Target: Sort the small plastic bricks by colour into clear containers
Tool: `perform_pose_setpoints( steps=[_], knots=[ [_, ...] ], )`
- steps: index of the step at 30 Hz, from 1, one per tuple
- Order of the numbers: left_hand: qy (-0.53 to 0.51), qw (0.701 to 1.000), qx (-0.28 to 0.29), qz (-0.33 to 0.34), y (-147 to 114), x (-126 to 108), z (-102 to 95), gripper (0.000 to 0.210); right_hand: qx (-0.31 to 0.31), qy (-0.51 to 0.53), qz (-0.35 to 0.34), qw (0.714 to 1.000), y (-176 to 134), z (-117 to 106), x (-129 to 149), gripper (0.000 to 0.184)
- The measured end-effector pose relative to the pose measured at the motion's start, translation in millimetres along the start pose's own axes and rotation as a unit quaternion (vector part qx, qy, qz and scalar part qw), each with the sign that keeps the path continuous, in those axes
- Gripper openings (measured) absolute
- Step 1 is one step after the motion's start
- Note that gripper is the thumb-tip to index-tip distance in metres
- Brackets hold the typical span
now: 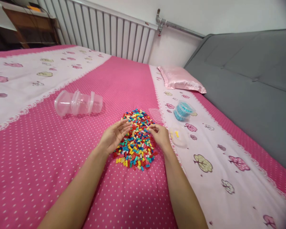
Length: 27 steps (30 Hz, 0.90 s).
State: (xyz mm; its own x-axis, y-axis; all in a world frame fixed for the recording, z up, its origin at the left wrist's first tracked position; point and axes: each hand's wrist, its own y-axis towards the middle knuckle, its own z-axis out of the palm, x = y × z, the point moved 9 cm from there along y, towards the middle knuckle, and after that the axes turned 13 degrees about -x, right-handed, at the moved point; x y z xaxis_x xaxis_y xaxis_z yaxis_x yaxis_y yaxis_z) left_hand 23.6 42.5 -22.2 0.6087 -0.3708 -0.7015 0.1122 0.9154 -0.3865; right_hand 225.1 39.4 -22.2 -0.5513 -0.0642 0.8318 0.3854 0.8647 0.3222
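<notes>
Bricks [137,148] of many colours lie mixed in one big heap on the bed [131,74], so I judge most of the work remains. Blue pieces [185,106] already stand apart in a round tub [180,117]; only a few yellow pieces [176,134] lie in the clear dish [183,142] near my right hand [154,129]. Its thumb and fingers come close at the heap's edge, with something yellowish at the tips, but I cannot tell if it is gripped. My left hand [124,124] has its fingers apart from the thumb, holding nothing visible; it hides some bricks. Whether the stacked tubs [82,103] contain anything is hard to see.
</notes>
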Motion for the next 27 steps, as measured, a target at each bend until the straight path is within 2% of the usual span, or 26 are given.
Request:
perform_pose_setpoints(
  steps=[3, 8, 11, 13, 17, 19, 23, 27],
  knots=[
    [-0.066, 0.995, 0.027, -0.067, -7.8, 7.6, 10.2, 0.033, -0.01, 0.083, 0.02, 0.996, 0.8, -5.1, 7.0, 0.02],
    [-0.09, 0.985, 0.067, -0.129, -17.8, 23.9, 21.8, 0.04, 0.029, 0.219, 0.093, 0.971, -5.9, -2.8, 18.7, 0.026],
    [-0.091, 0.981, 0.078, -0.151, -21.9, 34.0, 25.2, 0.04, 0.058, 0.248, 0.132, 0.958, -12.9, 1.1, 24.4, 0.027],
    [-0.092, 0.978, 0.09, -0.164, -24.6, 40.0, 28.2, 0.04, 0.065, 0.246, 0.109, 0.961, -16.0, 0.9, 34.9, 0.025],
    [-0.11, 0.969, 0.105, -0.194, -27.9, 48.7, 32.8, 0.04, 0.095, 0.188, -0.026, 0.977, -20.1, 1.6, 63.3, 0.022],
    [-0.123, 0.97, 0.089, -0.192, -25.6, 47.8, 30.5, 0.04, 0.064, 0.145, -0.066, 0.985, -16.1, -3.1, 61.9, 0.027],
    [-0.137, 0.978, 0.041, -0.15, -17.8, 32.8, 19.6, 0.037, -0.043, 0.002, -0.069, 0.997, 0.1, -11.7, 24.1, 0.038],
    [-0.149, 0.982, 0.013, -0.114, -11.8, 15.1, 8.9, 0.034, -0.067, -0.11, -0.103, 0.986, 8.7, 1.1, -5.9, 0.045]
  ],
)
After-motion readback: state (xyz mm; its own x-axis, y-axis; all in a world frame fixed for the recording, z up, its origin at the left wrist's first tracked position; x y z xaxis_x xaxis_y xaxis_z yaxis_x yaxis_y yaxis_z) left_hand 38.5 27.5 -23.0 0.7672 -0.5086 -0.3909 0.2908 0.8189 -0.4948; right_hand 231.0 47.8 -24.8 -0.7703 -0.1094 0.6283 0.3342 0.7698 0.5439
